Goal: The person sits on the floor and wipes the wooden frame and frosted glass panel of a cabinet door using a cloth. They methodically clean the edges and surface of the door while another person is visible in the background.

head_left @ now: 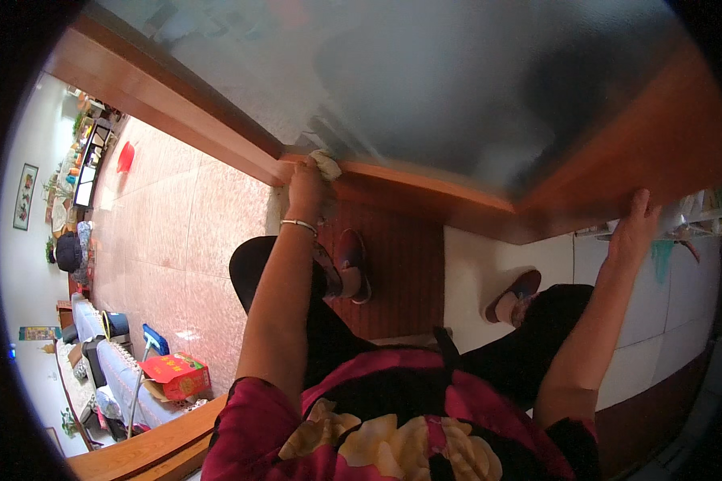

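My left hand (pixel 307 186) is closed around a bunched pale cloth (pixel 326 165) and presses it to the lower rail of a wooden door (pixel 421 183), close to the corner by the wooden door frame (pixel 216 129). A bracelet circles that wrist. My right hand (pixel 635 231) grips the free edge of the same door, its far fingers partly hidden. A large frosted glass pane (pixel 409 84) fills the door, with blurred dark reflections in it.
Both my feet stand apart below, one on a dark red ribbed floor strip (pixel 403 270), one on white tiles (pixel 481 252). Leftward, a room holds a red cardboard box (pixel 177 376), a blue broom (pixel 155 340), a red basin (pixel 126 157) and a cloth-covered sofa (pixel 120 373).
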`<act>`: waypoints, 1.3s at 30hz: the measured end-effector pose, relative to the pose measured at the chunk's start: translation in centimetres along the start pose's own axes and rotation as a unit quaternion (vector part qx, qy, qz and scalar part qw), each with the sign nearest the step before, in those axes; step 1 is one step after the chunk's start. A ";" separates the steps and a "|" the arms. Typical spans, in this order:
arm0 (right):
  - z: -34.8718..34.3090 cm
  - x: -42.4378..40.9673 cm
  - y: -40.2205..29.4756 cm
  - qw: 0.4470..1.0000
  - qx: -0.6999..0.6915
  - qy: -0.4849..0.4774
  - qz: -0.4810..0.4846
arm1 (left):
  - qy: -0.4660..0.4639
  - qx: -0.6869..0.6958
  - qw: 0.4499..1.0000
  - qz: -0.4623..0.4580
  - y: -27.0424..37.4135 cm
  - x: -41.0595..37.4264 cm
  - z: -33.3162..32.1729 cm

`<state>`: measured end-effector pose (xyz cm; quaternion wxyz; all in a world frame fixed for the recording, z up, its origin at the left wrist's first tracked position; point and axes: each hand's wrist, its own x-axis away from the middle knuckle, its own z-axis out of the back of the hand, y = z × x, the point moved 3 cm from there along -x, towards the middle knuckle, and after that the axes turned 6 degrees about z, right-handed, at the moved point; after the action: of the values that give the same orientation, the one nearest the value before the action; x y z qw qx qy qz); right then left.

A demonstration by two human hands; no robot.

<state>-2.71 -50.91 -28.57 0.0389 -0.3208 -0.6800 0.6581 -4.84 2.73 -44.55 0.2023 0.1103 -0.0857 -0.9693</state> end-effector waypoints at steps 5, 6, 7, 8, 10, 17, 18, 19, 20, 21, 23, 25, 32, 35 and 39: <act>-0.7 0.5 -0.6 1.000 0.015 0.014 -0.022 | -0.035 0.004 0.999 -0.035 5.0 3.0 1.4; -0.5 0.5 -0.8 0.999 0.024 0.016 -0.032 | -0.065 -0.014 0.997 -0.034 7.8 3.8 2.7; -0.6 0.7 -1.1 0.999 0.031 0.015 -0.043 | -0.087 -0.027 0.995 -0.044 8.9 4.2 2.9; -0.7 0.7 -1.2 0.999 0.043 0.009 -0.029 | -0.109 -0.039 0.992 -0.055 9.7 4.6 3.0; -0.7 0.6 -1.2 0.997 0.072 -0.004 -0.002 | -0.121 -0.061 0.987 -0.082 11.9 5.4 3.0; -0.5 0.3 -0.9 1.000 0.008 -0.029 0.004 | -0.046 -0.032 0.972 -0.227 19.6 9.7 1.4; -0.4 0.4 -1.3 0.999 0.007 -0.030 0.010 | -0.055 -0.038 0.968 -0.241 21.2 10.5 1.2; -0.8 0.6 -1.6 0.999 0.004 -0.035 0.014 | -0.062 -0.046 0.965 -0.251 22.6 11.2 1.2; -0.9 0.6 -1.7 0.999 0.000 -0.041 0.018 | -0.082 -0.068 0.964 -0.243 24.0 11.7 1.1; -0.6 0.5 -1.5 0.999 0.001 -0.035 0.021 | -0.084 -0.057 0.953 -0.287 25.4 12.4 1.0; -0.6 0.0 -0.6 0.999 -0.005 -0.035 0.028 | -0.034 -0.038 0.947 -0.319 27.9 13.8 0.7; -0.1 -0.1 0.1 0.998 0.059 -0.005 -0.020 | -0.043 -0.013 0.939 -0.341 29.5 14.6 0.7; -0.7 -0.4 -0.5 0.999 -0.023 -0.039 -0.007 | -0.003 -0.029 0.949 -0.314 24.6 12.2 1.5; -0.9 -0.3 -0.6 0.999 -0.026 -0.031 -0.026 | 0.028 -0.065 0.960 -0.271 18.6 9.6 1.1; -1.1 -0.1 -0.8 0.999 -0.033 -0.020 -0.029 | 0.044 -0.124 0.973 -0.190 12.2 6.9 2.3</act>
<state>-2.43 -49.98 -27.70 0.0340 -0.2884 -0.7113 0.6401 -7.05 -10.88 -41.03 0.0300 0.1407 0.0665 -0.9874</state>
